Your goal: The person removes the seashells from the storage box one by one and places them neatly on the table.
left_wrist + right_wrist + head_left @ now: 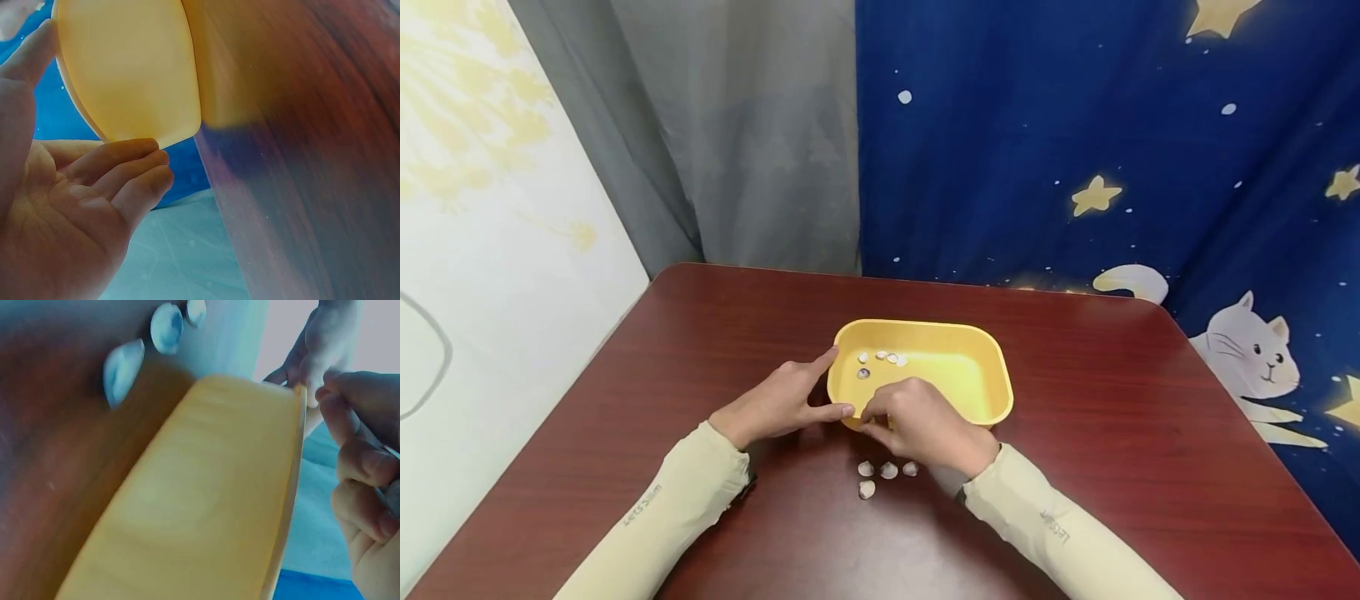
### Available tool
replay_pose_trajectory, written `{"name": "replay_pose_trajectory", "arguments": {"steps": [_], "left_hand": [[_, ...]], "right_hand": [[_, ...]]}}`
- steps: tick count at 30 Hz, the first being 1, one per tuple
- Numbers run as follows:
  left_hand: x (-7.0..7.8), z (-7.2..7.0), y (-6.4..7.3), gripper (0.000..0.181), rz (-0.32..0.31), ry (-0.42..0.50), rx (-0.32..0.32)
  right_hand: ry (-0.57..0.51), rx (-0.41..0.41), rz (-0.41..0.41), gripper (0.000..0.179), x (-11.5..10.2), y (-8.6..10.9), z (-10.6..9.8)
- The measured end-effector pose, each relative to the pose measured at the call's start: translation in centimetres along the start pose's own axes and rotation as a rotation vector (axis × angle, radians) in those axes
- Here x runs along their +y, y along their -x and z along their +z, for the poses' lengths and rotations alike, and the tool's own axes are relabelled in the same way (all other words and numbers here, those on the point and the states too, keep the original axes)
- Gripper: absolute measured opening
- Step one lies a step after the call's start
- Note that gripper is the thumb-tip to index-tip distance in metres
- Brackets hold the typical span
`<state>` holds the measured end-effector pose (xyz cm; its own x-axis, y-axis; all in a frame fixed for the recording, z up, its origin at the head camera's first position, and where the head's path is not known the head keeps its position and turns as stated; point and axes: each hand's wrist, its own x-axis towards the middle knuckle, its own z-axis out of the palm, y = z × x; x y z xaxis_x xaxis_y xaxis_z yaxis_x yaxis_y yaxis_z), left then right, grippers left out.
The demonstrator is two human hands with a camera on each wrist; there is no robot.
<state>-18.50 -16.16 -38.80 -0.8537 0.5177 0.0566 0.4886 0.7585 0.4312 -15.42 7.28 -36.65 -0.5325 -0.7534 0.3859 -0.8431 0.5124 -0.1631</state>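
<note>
A yellow plastic basin (925, 327) sits on the table, with several small seashells (863, 373) inside at its left. The left hand (782, 400) is at the basin's left end, fingers straight against its side and thumb along the near-left rim. Over the near rim is the right hand (917, 421), fingers curled in and thumb bent to the forefinger. In the right wrist view, a grey shell (392, 497) shows partly behind those curled fingers, the rest hidden. Several more shells (889, 471) lie on the table in front of the basin, close below the right hand.
The dark red-brown table (722, 317) reaches back to a grey curtain (775, 150) and a blue curtain (985, 167) printed with stars and a cat. A white patterned surface (497, 250) stands at the left.
</note>
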Motion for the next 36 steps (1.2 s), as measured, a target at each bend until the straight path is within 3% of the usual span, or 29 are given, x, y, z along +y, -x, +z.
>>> {"name": "replay_pose_trajectory", "arguments": {"steps": [5, 10, 13, 20, 24, 27, 36], "left_hand": [[0.1, 0.2, 0.0, 0.099, -0.009, -0.001, -0.003], [0.2, 0.2, -0.1, 0.100, -0.019, 0.002, -0.004], [0.2, 0.2, -0.1, 0.101, -0.026, 0.004, -0.011], [0.3, 0.3, 0.0, 0.101, -0.022, 0.011, -0.014], [0.6, 0.4, 0.0, 0.099, -0.010, 0.006, -0.006], [0.7, 0.5, 0.1, 0.098, -0.016, 0.007, -0.010], [0.4, 0.1, 0.2, 0.098, -0.007, -0.006, 0.006]], "right_hand": [[0.039, 0.029, 0.110, 0.003, 1.6, -0.9, 0.4], [0.046, 0.005, 0.248, 0.005, 3.4, -1.7, 1.5], [0.029, -0.041, 0.316, 0.003, 4.3, -2.1, 2.0], [0.002, -0.243, 0.444, 0.026, 5.2, -2.5, 3.2], [0.047, -0.333, 0.485, 0.034, 5.2, -2.4, 3.4], [0.051, -0.355, 0.495, 0.034, 5.1, -2.3, 3.6], [-0.005, -0.224, 0.419, 0.016, 5.0, -2.8, 3.4]]}}
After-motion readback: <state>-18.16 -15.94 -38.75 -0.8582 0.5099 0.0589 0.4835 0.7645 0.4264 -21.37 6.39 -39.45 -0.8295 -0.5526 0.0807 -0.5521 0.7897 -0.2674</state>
